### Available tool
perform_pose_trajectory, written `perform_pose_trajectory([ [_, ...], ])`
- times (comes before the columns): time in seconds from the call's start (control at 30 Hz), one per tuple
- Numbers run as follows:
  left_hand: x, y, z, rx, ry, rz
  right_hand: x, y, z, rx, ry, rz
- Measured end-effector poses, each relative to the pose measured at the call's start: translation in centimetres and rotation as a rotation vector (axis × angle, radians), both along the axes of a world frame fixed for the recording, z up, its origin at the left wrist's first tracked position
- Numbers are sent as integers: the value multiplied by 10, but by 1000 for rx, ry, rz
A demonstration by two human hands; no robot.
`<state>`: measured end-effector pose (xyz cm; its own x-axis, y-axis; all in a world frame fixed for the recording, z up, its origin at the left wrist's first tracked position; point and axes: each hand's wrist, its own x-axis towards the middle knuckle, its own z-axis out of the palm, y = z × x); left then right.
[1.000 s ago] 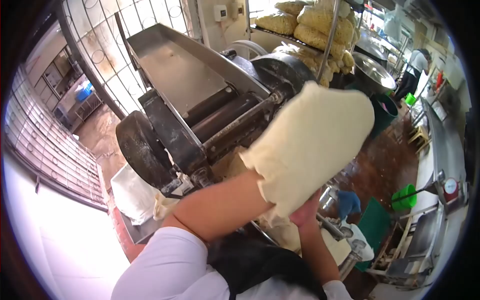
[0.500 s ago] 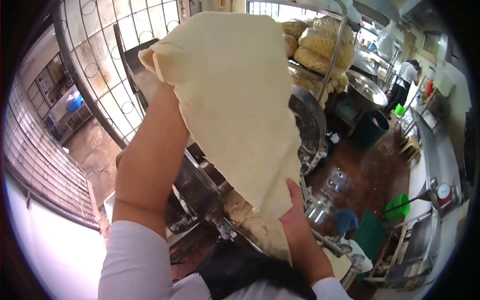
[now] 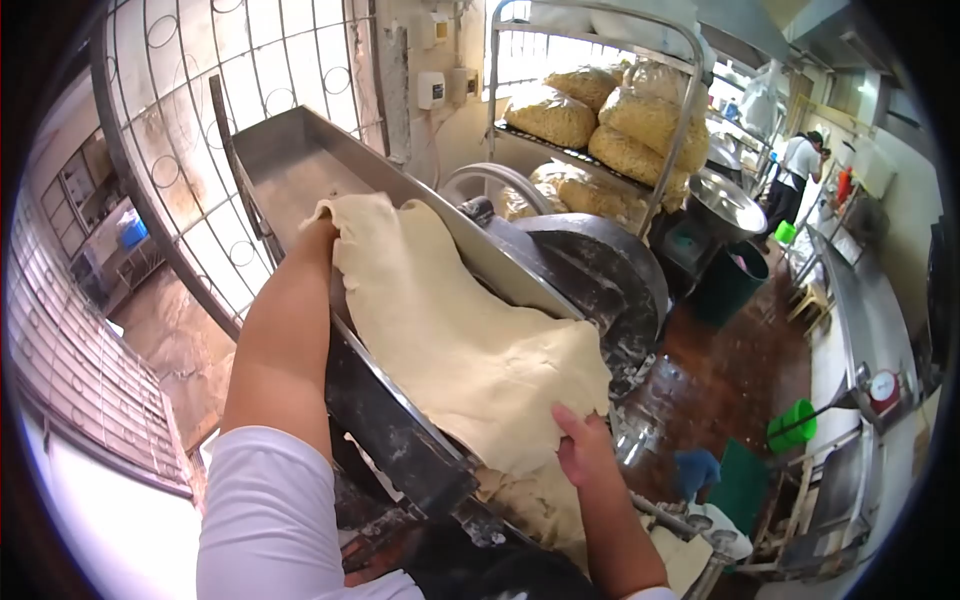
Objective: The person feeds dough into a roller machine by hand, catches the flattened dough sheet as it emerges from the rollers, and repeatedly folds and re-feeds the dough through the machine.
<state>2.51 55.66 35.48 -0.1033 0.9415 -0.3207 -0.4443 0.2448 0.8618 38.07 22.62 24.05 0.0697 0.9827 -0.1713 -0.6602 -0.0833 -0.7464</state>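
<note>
A wide, pale sheet of dough (image 3: 470,350) droops across a long metal trough on a machine. At its far left corner my left hand (image 3: 322,228) is closed on the edge, the fingers mostly covered by the folded dough. My right hand (image 3: 584,446) grips the near right edge, thumb on top and the other fingers largely out of sight. Below the sheet, more crumpled dough (image 3: 540,505) lies close to my body. The trough (image 3: 310,140) slants from the upper left toward the machine's floury, rounded black housing (image 3: 600,260).
Bags of yellowish noodles (image 3: 650,110) fill a metal rack behind the machine. A metal bowl (image 3: 727,203) and a dark green bin (image 3: 728,285) stand to its right. A co-worker (image 3: 798,170) is farther back. Window bars (image 3: 250,80) border the left side.
Both hands held the dough sheet raised in front of me; now it is lower, sagging over the trough. My left hand has come down, and the trough and noodle bags behind are uncovered.
</note>
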Motion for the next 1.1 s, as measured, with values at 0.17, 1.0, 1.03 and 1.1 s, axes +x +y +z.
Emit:
perform_pose_trajectory([
  [0.17,-18,8,-1,-71,19,42,4,1,-5,-31,5,39],
  [1.0,1,21,17,275,1793,-449,2,0,-1,-131,-68,58],
  [1.03,10,20,5,460,1848,-378,1,1,-2,-120,-45,41],
  [1.1,-3,66,-48,761,1933,-336,2,1,-8,-89,-50,51],
])
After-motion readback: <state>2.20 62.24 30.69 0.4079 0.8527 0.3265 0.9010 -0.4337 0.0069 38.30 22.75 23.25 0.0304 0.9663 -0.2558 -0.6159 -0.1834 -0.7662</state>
